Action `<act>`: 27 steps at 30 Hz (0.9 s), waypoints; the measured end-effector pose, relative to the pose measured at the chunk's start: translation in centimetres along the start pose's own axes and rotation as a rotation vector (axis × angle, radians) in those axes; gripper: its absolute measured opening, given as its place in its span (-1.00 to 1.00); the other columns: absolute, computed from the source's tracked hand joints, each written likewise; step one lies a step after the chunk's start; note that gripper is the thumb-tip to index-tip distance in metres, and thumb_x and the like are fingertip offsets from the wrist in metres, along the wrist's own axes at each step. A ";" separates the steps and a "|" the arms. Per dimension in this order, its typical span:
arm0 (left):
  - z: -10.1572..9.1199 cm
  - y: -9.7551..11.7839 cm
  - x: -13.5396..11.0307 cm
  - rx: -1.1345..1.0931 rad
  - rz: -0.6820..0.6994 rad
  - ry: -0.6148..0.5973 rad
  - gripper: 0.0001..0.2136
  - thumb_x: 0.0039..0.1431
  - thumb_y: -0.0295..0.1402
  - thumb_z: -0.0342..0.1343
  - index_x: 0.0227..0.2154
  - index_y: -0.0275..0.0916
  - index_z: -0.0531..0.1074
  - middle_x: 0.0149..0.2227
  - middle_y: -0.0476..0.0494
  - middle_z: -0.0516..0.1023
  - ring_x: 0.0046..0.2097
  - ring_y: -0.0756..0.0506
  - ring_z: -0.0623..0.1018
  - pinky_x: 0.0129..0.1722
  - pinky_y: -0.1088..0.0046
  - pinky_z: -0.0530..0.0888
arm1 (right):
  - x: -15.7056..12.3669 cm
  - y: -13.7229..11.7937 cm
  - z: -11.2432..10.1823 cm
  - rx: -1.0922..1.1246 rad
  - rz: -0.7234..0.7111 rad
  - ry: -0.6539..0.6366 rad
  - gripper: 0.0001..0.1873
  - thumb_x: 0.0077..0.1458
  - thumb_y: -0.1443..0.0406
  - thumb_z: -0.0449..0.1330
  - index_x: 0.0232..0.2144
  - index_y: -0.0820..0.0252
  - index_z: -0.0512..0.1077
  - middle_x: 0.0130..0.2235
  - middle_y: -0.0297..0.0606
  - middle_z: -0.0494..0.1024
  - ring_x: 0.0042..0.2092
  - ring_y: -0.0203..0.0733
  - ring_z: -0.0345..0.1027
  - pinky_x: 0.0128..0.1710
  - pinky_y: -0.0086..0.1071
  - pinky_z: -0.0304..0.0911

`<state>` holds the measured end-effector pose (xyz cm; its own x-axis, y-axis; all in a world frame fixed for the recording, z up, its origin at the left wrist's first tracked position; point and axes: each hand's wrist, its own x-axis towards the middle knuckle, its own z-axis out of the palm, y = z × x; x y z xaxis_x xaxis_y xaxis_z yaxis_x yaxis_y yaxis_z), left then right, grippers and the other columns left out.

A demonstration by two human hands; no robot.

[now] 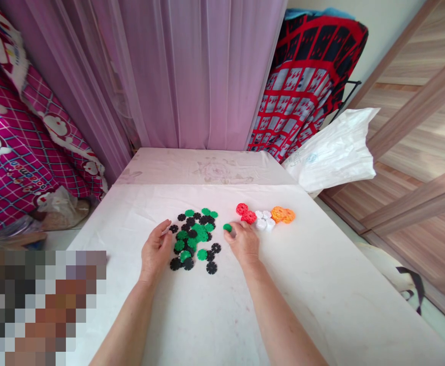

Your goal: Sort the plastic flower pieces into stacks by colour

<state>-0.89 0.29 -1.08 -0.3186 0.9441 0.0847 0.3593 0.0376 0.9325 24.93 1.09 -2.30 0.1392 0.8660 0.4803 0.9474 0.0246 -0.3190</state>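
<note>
Across this counter (207,317), right hand (245,243) is pinching a green disc (227,227) at its ten o'clock, left hand (156,248) is curving open at nine beside the pile (200,234), and one careless brush could be scattering red discs (241,209).

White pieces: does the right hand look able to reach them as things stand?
Likely yes: the white pieces lie close beside the right hand, nothing visible between, though it pinches a green disc.
</note>
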 end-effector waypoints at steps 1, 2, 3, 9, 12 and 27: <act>0.0 0.0 0.0 0.000 -0.002 0.002 -0.50 0.09 -0.04 0.09 0.06 -0.15 0.47 -0.04 -0.17 0.61 -0.17 -0.11 0.60 -0.15 0.35 0.50 | 0.0 0.0 0.0 -0.003 0.000 -0.008 -0.86 0.03 0.25 0.27 -0.31 0.10 0.59 -0.29 -0.23 0.53 -0.22 -0.13 0.34 -0.21 -0.34 0.16; 0.0 0.1 0.0 0.002 -0.005 0.004 -0.50 0.09 -0.04 0.09 0.06 -0.15 0.47 -0.04 -0.17 0.61 -0.17 -0.11 0.60 -0.15 0.35 0.50 | 0.0 0.0 -0.1 -0.005 0.001 -0.017 -0.86 0.03 0.24 0.27 -0.32 0.10 0.58 -0.28 -0.22 0.53 -0.22 -0.13 0.34 -0.21 -0.34 0.17; 0.0 0.1 0.0 0.003 -0.008 0.003 -0.50 0.09 -0.04 0.09 0.06 -0.15 0.47 -0.04 -0.16 0.61 -0.17 -0.11 0.60 -0.15 0.35 0.50 | 0.0 -0.1 -0.1 -0.007 0.005 -0.025 -0.86 0.03 0.24 0.28 -0.32 0.10 0.58 -0.28 -0.22 0.53 -0.22 -0.12 0.34 -0.21 -0.34 0.17; -0.1 0.4 -0.1 0.019 -0.010 0.002 -0.52 0.10 -0.06 0.08 0.04 -0.14 0.48 -0.01 -0.17 0.60 -0.16 -0.11 0.60 -0.14 0.34 0.51 | 0.2 -0.2 -0.3 -0.001 0.022 -0.052 -0.88 0.04 0.26 0.26 -0.32 0.10 0.58 -0.29 -0.21 0.53 -0.22 -0.13 0.35 -0.22 -0.34 0.17; -0.1 0.5 -0.1 0.019 0.003 0.007 -0.53 0.10 -0.07 0.08 0.03 -0.14 0.49 0.00 -0.17 0.60 -0.17 -0.10 0.60 -0.13 0.34 0.51 | 0.2 0.0 -0.1 0.005 0.023 -0.056 -0.88 0.06 0.26 0.25 -0.33 0.10 0.58 -0.29 -0.21 0.53 -0.23 -0.13 0.35 -0.23 -0.34 0.17; 0.1 0.5 0.0 0.011 0.007 0.014 -0.56 0.10 -0.11 0.07 0.02 -0.13 0.50 -0.02 -0.16 0.61 -0.17 -0.10 0.61 -0.13 0.35 0.52 | 0.4 -3.7 -1.3 0.030 -0.299 -0.149 -0.72 0.18 0.27 0.19 -0.08 -0.13 0.57 0.28 -0.22 0.29 0.30 0.07 0.01 0.17 -0.02 0.00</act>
<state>-0.64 0.33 -0.66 -0.3280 0.9398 0.0956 0.3711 0.0351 0.9279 21.84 0.68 0.11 -0.1899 0.8816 0.4321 0.9307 0.3017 -0.2067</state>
